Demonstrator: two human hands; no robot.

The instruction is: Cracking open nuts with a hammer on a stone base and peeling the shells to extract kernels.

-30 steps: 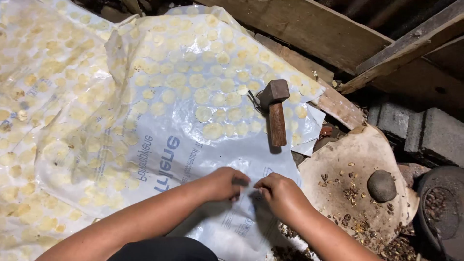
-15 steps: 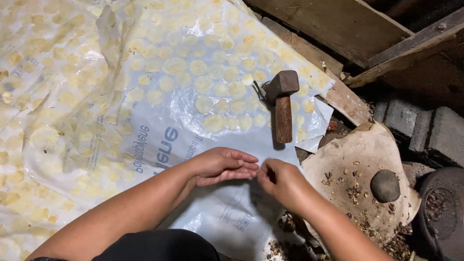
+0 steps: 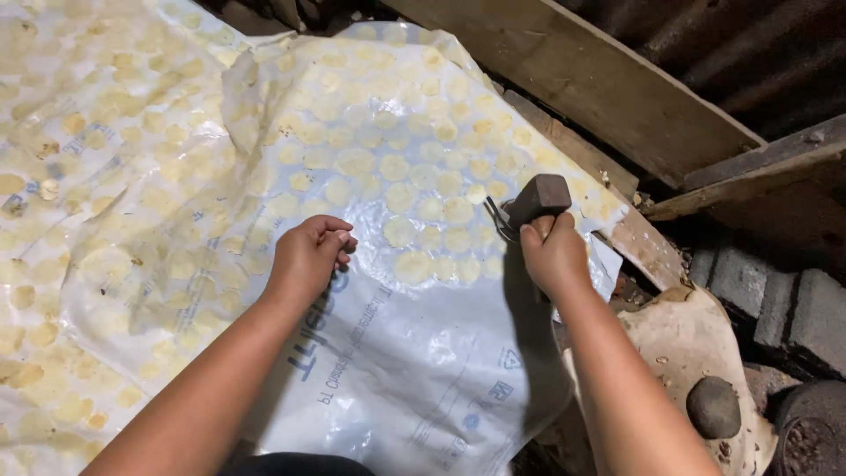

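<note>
**Head view: right hand grips a hammer over a plastic sheet of pale discs**

Head camera looks down at my two bare arms. My right hand (image 3: 553, 256) is wrapped around the handle of a hammer (image 3: 539, 199), whose dark metal head sticks up just beyond my knuckles. My left hand (image 3: 310, 254) is loosely curled, fingers bent under, resting on the white plastic sheet (image 3: 414, 370) and grasping nothing I can see. Rows of flat, pale yellow discs (image 3: 412, 264) lie between and beyond both hands. Right of my right forearm sits a round grey stone (image 3: 712, 407) on a worn slab.
</note>
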